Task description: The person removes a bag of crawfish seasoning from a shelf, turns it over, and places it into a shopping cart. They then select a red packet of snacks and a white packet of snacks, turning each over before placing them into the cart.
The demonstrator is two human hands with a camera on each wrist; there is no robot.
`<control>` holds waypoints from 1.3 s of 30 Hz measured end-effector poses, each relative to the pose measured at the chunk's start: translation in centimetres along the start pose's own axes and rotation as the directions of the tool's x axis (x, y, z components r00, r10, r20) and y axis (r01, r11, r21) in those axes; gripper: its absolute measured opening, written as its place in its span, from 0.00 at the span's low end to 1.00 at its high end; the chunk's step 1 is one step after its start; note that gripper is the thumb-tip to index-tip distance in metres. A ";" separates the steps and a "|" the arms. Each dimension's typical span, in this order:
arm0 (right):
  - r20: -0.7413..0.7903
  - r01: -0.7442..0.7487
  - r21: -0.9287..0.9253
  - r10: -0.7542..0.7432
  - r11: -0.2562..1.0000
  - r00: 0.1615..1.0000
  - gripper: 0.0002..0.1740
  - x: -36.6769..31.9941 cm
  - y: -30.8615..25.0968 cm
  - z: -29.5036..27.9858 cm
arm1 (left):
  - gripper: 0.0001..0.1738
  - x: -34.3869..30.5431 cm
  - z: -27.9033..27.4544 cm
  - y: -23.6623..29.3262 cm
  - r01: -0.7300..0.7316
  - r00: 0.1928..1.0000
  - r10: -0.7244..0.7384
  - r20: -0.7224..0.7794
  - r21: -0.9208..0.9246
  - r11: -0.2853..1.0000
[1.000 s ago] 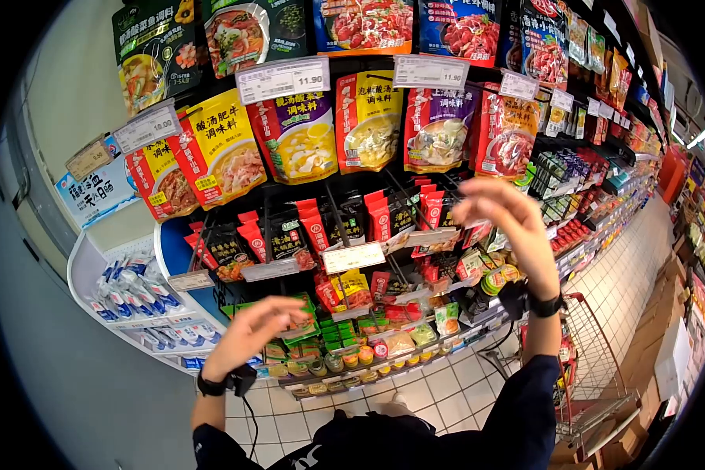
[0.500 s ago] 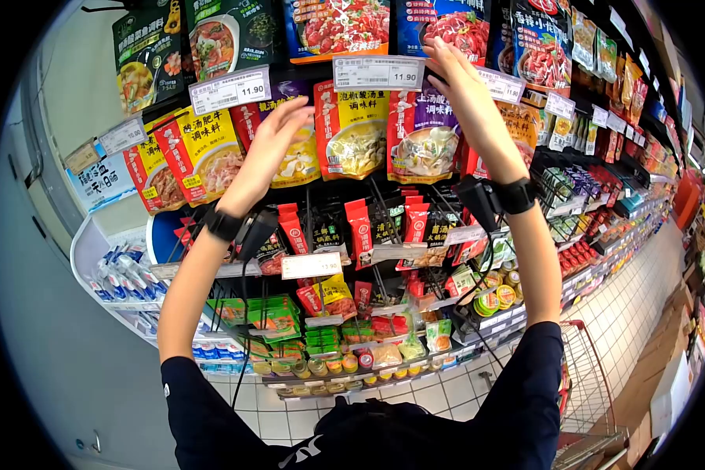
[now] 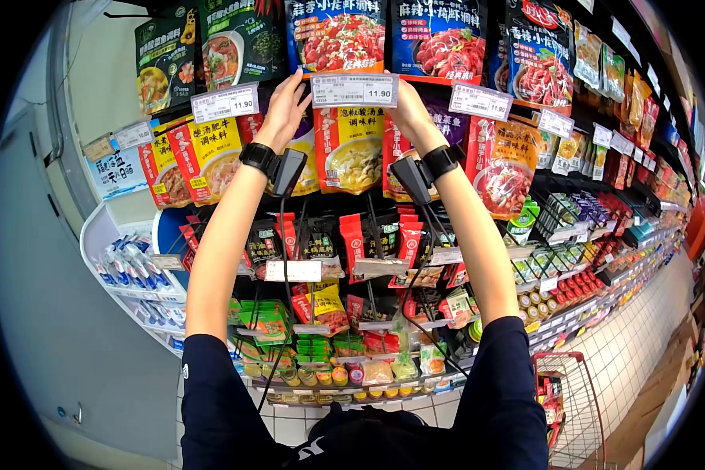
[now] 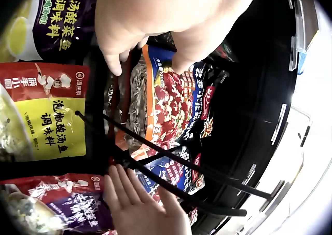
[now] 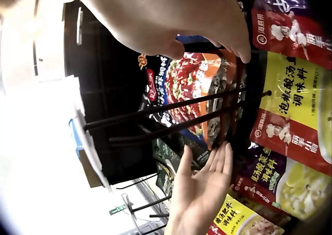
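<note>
In the head view a blue crayfish seasoning pouch [image 3: 337,39] hangs on the top row behind a price tag [image 3: 355,90]. My left hand [image 3: 284,116] is raised to its lower left side, fingers extended. On the other side of the tag is my right hand [image 3: 412,117], its fingertips partly hidden behind the tag. The left wrist view shows my left thumb over one edge of the crayfish pouch [image 4: 171,100], with the fingers towards its bottom. In the right wrist view my left hand [image 5: 199,193] shows an open palm by the pouch's lower edge.
Black hanging rods [image 4: 171,157] project in front of the pouches. Below hang yellow pouches [image 3: 351,149], and further down black-and-red packets [image 3: 352,243]. A grey door [image 3: 47,305] stands at left; a shopping cart [image 3: 576,399] is at lower right.
Both hands have risen from waist-height shelves to the top row and closed in on either side of the blue crayfish pouch. The view has shifted slightly.
</note>
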State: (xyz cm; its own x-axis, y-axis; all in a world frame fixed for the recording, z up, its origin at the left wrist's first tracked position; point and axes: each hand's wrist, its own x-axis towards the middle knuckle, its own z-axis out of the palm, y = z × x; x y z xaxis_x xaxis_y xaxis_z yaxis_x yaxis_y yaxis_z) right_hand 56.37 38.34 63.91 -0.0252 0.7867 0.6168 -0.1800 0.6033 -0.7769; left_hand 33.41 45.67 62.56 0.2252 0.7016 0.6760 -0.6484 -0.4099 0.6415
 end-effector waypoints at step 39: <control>0.019 0.042 -0.475 -0.038 0.879 0.999 0.37 -3.3 -0.9 -1.5 | 0.08 -6.1 9.2 7.0 -0.173 0.975 0.222 -0.033 0.518 0.838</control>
State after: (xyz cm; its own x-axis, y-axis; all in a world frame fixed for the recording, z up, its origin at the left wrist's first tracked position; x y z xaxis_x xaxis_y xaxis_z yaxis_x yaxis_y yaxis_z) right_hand 58.08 35.40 62.34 -0.0369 0.7608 0.6479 0.3081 0.6254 -0.7169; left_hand 34.18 33.19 66.25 0.0521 0.6119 0.7892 -0.2056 -0.7668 0.6081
